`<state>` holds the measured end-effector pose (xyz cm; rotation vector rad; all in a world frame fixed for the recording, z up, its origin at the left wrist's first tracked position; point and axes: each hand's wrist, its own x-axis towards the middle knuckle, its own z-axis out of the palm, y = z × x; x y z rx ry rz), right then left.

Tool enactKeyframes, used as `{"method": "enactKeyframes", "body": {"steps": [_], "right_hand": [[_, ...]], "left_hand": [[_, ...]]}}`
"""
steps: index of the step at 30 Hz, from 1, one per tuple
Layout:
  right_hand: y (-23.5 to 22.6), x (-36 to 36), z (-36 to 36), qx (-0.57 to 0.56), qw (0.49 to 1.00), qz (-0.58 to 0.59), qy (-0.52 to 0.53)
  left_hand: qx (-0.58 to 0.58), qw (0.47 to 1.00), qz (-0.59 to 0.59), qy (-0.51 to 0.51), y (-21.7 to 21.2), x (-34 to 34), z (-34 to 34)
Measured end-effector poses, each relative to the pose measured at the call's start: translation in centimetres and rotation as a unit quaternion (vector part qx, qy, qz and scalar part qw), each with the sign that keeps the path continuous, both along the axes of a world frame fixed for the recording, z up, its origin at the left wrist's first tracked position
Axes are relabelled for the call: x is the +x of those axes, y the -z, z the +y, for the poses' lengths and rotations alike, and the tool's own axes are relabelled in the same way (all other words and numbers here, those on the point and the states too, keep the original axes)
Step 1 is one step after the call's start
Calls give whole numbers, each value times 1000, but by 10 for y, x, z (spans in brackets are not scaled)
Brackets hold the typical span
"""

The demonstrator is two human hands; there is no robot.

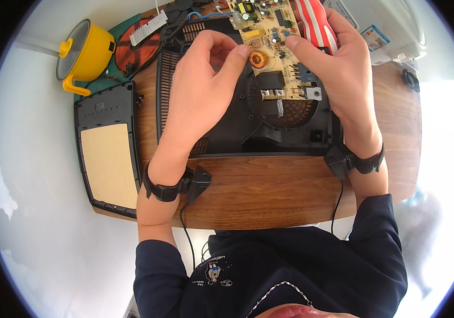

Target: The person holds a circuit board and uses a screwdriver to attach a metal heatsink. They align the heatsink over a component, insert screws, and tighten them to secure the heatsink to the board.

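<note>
I see both hands raised over a black plastic appliance housing that lies open on a wooden table. The left hand pinches the left edge of a beige circuit board between thumb and forefinger, right beside a copper-wound ring coil on the board. The right hand grips the board's right edge with its thumb on top; the same hand also keeps a red-and-white striped tool handle tucked under its fingers. The tool's tip is hidden, so I cannot tell what kind it is.

The board sits tilted above the housing's round fan grille, covering part of it. The board's top end runs out of the picture, and its small parts are too fine to make out. The left palm blocks the housing's left vent slots.

Left of the housing lies a black panel with a tan rectangular sheet on it, overhanging the table edge. Behind it I see a reddish flat coil disc, partly covered by a white ribbed strip, and a yellow toy-like pot. A white box-shaped appliance stands at the upper right, cut by the rim. Black wrist straps with cables sit on both forearms.
</note>
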<state>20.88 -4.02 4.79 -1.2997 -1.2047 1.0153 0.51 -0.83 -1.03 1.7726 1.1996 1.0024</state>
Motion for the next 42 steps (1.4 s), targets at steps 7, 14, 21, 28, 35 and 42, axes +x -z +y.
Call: {"method": "enactKeyframes", "body": {"steps": [7,14,21,28,35,42], "right_hand": [[4,-11,-3,73,985,-141,65],[16,-7,-4,136,979,-138,57],[14,-19,-7,161,963,-201,77],[7,-22,-11,131,967,-204,82],[19,-10,-2,142,979,-138,54],[9,-18,-8,129,975,-166,69]], "left_hand": [[30,1000,9,1,-7,12,-11],[132,991,-6,-19,-3,19,-14],[110,994,21,-10,-2,15,-13],[118,993,26,-10,-3,15,-13],[179,984,17,1,1,14,-9],[177,983,36,6,-1,15,-12]]}}
